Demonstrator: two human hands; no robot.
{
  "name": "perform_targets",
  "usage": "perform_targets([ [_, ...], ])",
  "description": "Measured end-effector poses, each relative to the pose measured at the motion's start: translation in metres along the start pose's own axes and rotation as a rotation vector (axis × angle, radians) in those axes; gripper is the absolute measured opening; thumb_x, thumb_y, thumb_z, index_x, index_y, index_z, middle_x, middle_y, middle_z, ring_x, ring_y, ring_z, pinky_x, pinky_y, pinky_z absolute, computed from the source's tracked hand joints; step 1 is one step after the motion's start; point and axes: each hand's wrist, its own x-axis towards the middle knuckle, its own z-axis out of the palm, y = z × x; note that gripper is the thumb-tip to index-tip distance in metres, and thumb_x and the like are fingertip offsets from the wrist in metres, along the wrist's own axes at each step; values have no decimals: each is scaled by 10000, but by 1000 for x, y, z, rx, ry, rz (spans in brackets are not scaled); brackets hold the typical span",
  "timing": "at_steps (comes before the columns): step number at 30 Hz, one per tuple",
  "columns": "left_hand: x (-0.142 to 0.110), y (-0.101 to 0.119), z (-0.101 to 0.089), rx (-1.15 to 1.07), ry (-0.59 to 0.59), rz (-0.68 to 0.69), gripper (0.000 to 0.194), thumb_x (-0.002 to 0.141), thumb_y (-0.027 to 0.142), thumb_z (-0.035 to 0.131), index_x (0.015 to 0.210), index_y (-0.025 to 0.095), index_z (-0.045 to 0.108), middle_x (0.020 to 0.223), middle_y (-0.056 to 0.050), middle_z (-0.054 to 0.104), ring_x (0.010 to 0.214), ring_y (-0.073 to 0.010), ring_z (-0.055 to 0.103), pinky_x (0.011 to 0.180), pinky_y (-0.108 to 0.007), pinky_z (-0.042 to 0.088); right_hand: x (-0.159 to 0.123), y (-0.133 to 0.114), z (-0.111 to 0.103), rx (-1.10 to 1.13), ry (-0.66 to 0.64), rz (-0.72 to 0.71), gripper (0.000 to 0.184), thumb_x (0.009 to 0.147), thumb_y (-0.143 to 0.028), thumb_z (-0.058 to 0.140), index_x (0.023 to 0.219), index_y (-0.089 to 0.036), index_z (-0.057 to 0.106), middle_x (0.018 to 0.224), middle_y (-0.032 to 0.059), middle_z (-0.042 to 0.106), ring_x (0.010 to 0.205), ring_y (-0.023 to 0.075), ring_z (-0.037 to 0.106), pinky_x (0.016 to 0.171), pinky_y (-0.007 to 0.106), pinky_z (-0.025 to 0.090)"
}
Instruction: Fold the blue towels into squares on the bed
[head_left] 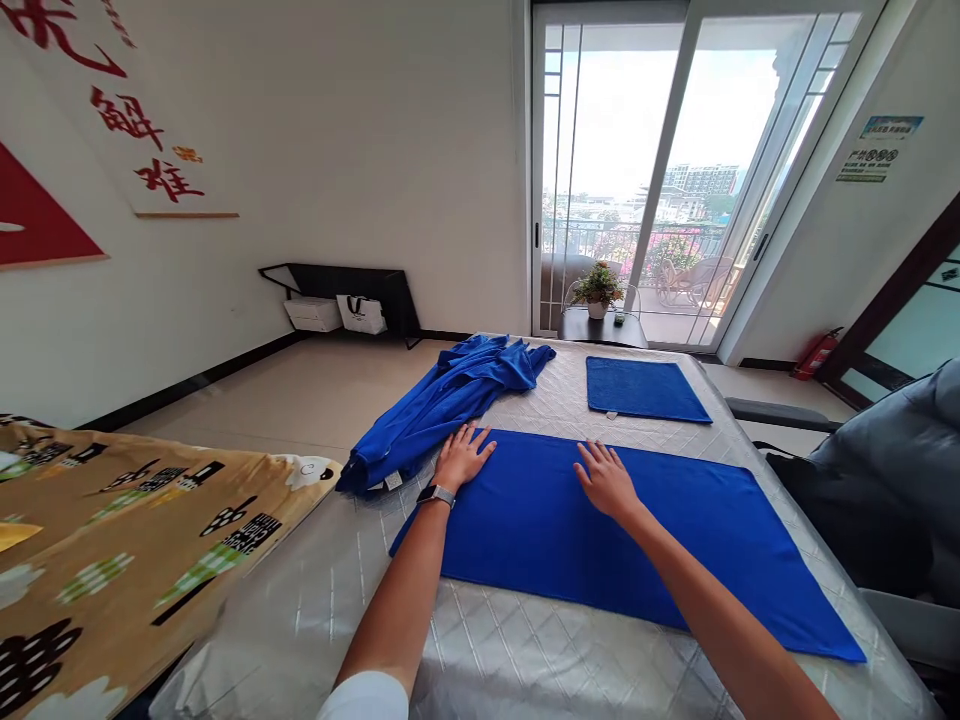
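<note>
One blue rectangular cloth (pixel 540 530), spread flat on the plastic-covered mattress (pixel 525 630) before you. Your left hand (pixel 459 462), watch (pixel 437 494) at the wrist: palm down at the cloth's far-left corner, fingers slightly apart. Your right hand (pixel 606 480): palm down near its far edge, fingers slightly apart. One crumpled blue fabric heap (pixel 461 390), just beside your left hand. One smaller blue cloth (pixel 646 390), flat, beyond your right.

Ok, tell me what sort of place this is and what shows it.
Probably a bedroom, perhaps in a guesthouse: there is what looks like a mattress with a quilted, silvery surface, a sliding glass door onto a balcony, and a fire extinguisher by the wall.
</note>
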Motion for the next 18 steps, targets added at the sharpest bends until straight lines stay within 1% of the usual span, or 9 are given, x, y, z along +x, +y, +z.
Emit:
perform_targets([
  [2,-2,-1,-1,6,1,-17,590,1031,597,333,1565,351,387,1675,-31,284,1550,-279,229,1240,-503,202,7,-24,10,42,-55,-31,651,1051,-527,208,1608,-209,318,1680,52,248,1562,226,168,1257,435,119],
  [3,-2,-1,-2,12,4,-22,592,1030,597,331,1565,348,389,1674,-30,288,1548,-279,234,1240,-497,203,8,-27,14,47,-69,-31,654,1050,-537,204,1610,-216,314,1682,50,241,1563,226,165,1257,438,113],
  [4,-3,-1,-2,17,8,-23,595,1030,597,330,1565,344,390,1672,-31,292,1547,-277,238,1241,-490,202,7,-26,17,45,-74,-25,656,1050,-545,204,1612,-222,307,1684,48,236,1563,225,162,1257,439,104],
  [6,-4,-1,-2,20,16,-13,600,1031,600,322,1567,339,387,1672,-35,292,1545,-277,243,1243,-486,198,2,-10,22,21,-58,4,656,1049,-555,208,1617,-237,291,1688,43,228,1565,222,153,1259,441,83],
  [7,-4,-1,-2,18,16,-8,602,1032,601,318,1569,338,385,1673,-38,288,1545,-278,243,1243,-489,197,-2,5,22,2,-49,27,655,1049,-558,212,1620,-246,283,1690,38,226,1565,219,150,1260,441,77],
  [9,-3,-1,-1,16,11,-9,603,1033,600,316,1572,336,377,1678,-43,273,1546,-282,239,1242,-493,195,-14,45,21,-42,-34,89,651,1047,-559,225,1622,-259,273,1691,28,226,1565,213,152,1260,438,79],
  [13,0,-2,3,31,12,-24,594,1035,582,335,1569,328,387,1686,-58,252,1550,-284,226,1242,-486,191,-46,149,9,-128,5,270,652,1038,-543,228,1618,-252,287,1684,25,256,1558,213,182,1260,432,115],
  [16,1,-2,4,28,32,-29,611,1030,583,339,1564,293,401,1681,-80,265,1543,-286,248,1239,-482,206,-68,220,-1,-159,45,491,675,1031,-490,194,1602,-156,326,1662,91,309,1541,242,237,1251,446,166],
  [18,0,-1,3,20,66,-26,633,1025,578,348,1566,254,397,1676,-97,276,1526,-291,289,1234,-474,231,-76,249,-3,-176,75,564,695,1022,-463,184,1587,-89,340,1651,128,325,1536,253,249,1252,432,167],
])
